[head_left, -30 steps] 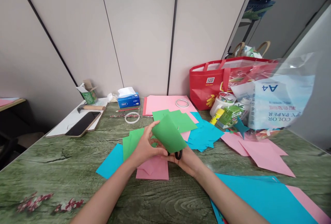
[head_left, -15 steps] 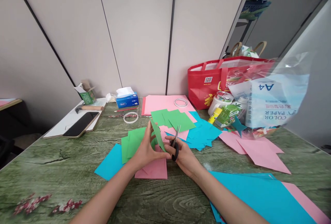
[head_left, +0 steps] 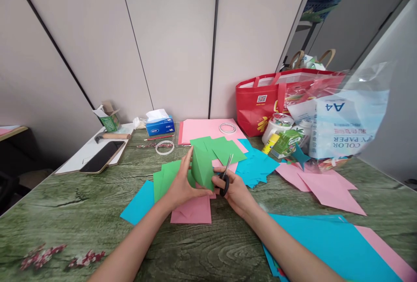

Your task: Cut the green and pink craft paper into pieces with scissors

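Observation:
A creased green paper square (head_left: 202, 169) is held up between my two hands over the piles. My left hand (head_left: 184, 182) grips it by the left side, thumb low and fingers up along the edge. In my right hand (head_left: 233, 188) are small scissors (head_left: 225, 180) with black handles, blades pointing up and away from the paper. The right fingertips also pinch the paper's lower right edge. Beneath lie green squares (head_left: 159, 184), pink squares (head_left: 192, 212) and a blue square (head_left: 138, 204). More green sheets (head_left: 228, 149) are just beyond.
Blue squares (head_left: 256, 167) are heaped to the right, with large blue sheets (head_left: 325, 243) nearer me. Behind stand a red bag (head_left: 254, 108), a plastic paper pack (head_left: 348, 125) and a glue stick (head_left: 271, 144). Leftward are tape rolls (head_left: 156, 147), a tissue box (head_left: 159, 126), a phone (head_left: 102, 157) and a hammer (head_left: 114, 136).
The green paper has been turned and spread, so its creased face now shows instead of a narrow edge. My right hand has shifted slightly right with the scissors.

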`<state>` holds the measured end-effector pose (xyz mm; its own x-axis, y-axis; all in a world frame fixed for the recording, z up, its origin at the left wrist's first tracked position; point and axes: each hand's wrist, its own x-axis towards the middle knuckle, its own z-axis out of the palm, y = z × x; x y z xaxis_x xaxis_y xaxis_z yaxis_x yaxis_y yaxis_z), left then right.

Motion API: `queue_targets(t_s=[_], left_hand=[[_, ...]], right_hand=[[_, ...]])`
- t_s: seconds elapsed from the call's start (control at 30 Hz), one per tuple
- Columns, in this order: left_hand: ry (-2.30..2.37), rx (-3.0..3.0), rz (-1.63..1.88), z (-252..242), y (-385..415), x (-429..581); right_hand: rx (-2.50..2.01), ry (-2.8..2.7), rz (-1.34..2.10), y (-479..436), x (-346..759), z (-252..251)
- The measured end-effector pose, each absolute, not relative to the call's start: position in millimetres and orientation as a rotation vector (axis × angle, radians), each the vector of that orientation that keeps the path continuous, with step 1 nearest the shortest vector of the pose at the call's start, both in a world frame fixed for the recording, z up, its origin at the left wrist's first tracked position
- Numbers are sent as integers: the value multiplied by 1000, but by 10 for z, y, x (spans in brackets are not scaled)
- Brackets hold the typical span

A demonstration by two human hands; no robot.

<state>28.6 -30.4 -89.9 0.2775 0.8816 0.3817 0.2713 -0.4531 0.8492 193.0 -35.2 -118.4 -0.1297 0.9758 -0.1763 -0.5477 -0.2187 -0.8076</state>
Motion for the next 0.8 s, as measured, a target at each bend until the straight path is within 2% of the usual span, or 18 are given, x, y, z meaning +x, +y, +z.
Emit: queue_targets(t_s=[0.13, 0.3, 0.53, 0.8], left_hand=[[1080, 1807, 1248, -888, -218, 221], [1015, 1147, 1437, -908, -108, 176], [952, 958, 1300, -878, -100, 141], [824, 882, 927, -923, -143, 199]], right_hand=[[-876, -660, 1500, -297, 2001, -1161], [-875, -677, 1426, -281, 2047, -1126], [-842, -628, 1363, -250, 2114, -1099], [-603, -686, 1619, -307, 2169, -995]])
